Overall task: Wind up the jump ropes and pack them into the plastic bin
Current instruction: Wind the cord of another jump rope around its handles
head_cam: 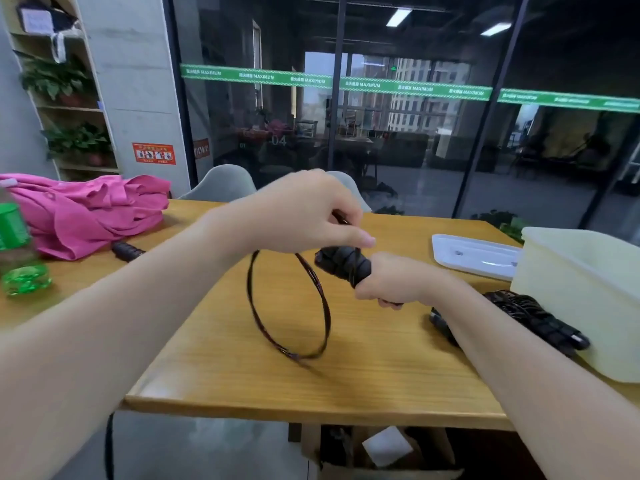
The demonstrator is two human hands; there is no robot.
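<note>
My right hand (394,280) grips the black handles of a jump rope (341,263), with cord wound around their upper end. My left hand (308,213) pinches the dark cord just above the handles. A loose loop of that cord (322,299) hangs down to the wooden table (346,375). A second, wound-up black jump rope (533,317) lies on the table against the pale plastic bin (581,289) at the right. Another black handle (126,251) pokes out from under the pink cloth on the left.
A white lid (474,254) lies behind the bin. Pink cloth (86,209) and a green plastic bottle (17,251) sit at the left. Grey chairs (221,181) stand behind the table, before a glass wall. A cardboard box (381,452) is under the table.
</note>
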